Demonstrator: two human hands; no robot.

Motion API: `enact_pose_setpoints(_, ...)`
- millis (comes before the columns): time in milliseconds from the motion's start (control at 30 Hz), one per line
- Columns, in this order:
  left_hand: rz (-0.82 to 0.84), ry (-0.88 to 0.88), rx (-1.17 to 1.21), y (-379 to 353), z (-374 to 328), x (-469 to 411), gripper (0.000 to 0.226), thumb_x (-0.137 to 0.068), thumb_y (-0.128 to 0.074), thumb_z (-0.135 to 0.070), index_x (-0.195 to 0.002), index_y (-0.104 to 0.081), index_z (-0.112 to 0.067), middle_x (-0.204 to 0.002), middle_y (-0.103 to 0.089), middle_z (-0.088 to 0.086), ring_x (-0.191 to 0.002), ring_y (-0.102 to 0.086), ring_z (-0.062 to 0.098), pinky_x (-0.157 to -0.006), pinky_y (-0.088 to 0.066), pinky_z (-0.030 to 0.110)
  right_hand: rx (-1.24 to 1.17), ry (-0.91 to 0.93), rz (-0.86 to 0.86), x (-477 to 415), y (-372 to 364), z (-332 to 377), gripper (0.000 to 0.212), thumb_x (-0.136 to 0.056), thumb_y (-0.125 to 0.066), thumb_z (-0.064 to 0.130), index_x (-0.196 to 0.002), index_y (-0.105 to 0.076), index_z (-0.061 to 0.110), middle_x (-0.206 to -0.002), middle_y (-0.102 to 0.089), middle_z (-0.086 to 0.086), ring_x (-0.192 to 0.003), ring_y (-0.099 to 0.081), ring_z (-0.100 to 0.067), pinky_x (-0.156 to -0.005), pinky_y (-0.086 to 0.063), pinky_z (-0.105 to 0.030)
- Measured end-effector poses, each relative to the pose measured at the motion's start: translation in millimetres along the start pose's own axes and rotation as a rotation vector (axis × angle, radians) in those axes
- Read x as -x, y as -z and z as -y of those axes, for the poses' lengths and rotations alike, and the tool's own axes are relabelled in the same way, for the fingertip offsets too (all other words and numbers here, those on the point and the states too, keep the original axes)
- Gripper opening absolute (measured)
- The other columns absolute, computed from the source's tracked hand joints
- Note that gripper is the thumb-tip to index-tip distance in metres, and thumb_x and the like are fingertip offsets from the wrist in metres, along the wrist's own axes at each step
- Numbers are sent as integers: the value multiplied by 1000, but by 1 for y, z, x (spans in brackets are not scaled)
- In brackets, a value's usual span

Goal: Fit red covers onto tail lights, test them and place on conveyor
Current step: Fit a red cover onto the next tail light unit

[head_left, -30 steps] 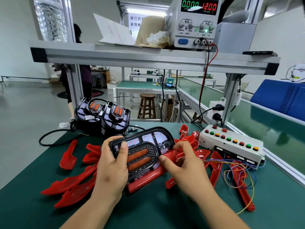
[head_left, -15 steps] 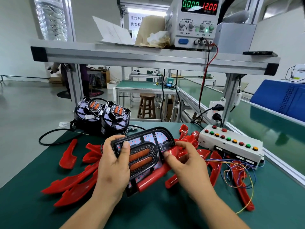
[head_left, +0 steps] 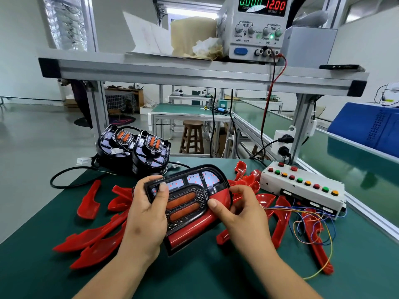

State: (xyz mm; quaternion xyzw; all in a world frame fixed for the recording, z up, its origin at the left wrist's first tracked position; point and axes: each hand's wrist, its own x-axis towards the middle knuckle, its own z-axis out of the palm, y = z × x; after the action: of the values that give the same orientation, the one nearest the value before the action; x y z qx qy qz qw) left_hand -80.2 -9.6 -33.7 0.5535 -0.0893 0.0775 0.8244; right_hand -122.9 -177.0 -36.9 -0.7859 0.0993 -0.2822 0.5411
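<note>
Left hand [head_left: 146, 214] gripping tail light [head_left: 185, 203], fingers hidden behind it — right hand [head_left: 239, 212] pinching red cover [head_left: 219, 196]

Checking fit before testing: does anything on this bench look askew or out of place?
The red cover on the held tail light seems not fully seated; the right hand pinches its upper end. Loose coloured wires lie tangled over spare covers on the right.
</note>
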Motion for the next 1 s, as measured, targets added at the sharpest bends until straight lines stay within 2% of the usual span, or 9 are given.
enact_pose_setpoints(67,24,65,77,0,-4,-1,14,-101,-49,-22,-114,-54,-19,-96,-75,15,-82,-75,32,-60,-60,42,-58,-67,18,1,1,2,73,-46,-69,70,-107,-48,34,-71,-54,12,-60,-54,12,-55,-40,-8)
enact_pose_setpoints(133,76,117,116,1,-8,-1,18,-102,-47,-21,-118,-54,-14,-95,-76,15,-81,-75,33,-58,-60,39,-383,-229,165,0,0,3,79,-51,-76,59,-118,-49,27,-90,-68,2,-75,-64,8,-64,-48,-10)
enact_pose_setpoints(267,163,161,110,1,-15,-2,19,-99,-50,-25,-116,-56,-21,-100,-74,20,-86,-73,40,-62,-60,46,-840,-486,387,-1,1,5,58,-64,-79,37,-114,-62,14,-101,-74,-11,-81,-70,-21,-66,-57,-33)
enact_pose_setpoints(367,171,105,10,3,-17,-7,43,-81,-65,-48,-120,-52,-36,-114,-72,13,-98,-72,33,-72,-61,42,-971,-520,362,-2,0,6,48,-70,-76,25,-113,-64,8,-102,-73,-17,-81,-72,-26,-62,-59,-37)
enact_pose_setpoints(467,150,38,-247,9,-15,-9,95,-53,-67,-86,-134,-38,-46,-141,-51,-4,-128,-53,16,-108,-44,44,-1065,-512,253,-3,-1,9,50,-73,-73,22,-119,-62,5,-105,-73,-18,-84,-73,-27,-62,-60,-36)
enact_pose_setpoints(567,228,107,-394,13,-8,-4,105,-42,-64,-93,-133,-43,-45,-134,-55,-12,-125,-52,10,-110,-41,43,-1130,-471,137,-6,1,8,58,-74,-72,25,-127,-58,5,-112,-71,-17,-90,-72,-26,-64,-59,-34)
enact_pose_setpoints(700,371,185,-228,5,-1,5,66,-65,-69,-65,-125,-53,-43,-116,-70,-10,-98,-69,8,-83,-56,30,-1074,-349,171,-4,-1,8,64,-71,-73,21,-131,-54,11,-116,-70,-16,-98,-71,-28,-68,-60,-36)
enact_pose_setpoints(833,356,219,-60,8,-4,-1,58,-73,-68,-35,-129,-55,-31,-120,-71,0,-107,-69,23,-91,-52,40,-1024,-264,299,-6,9,9,64,-70,-72,9,-130,-53,20,-119,-68,-17,-98,-70,-31,-68,-59,-41)
enact_pose_setpoints(1000,410,240,32,15,-9,-1,53,-76,-64,-19,-128,-59,-22,-124,-69,7,-116,-65,24,-89,-58,36,-1020,-249,465,-9,22,10,53,-78,-62,3,-129,-54,9,-121,-64,-24,-101,-68,-38,-72,-58,-47)
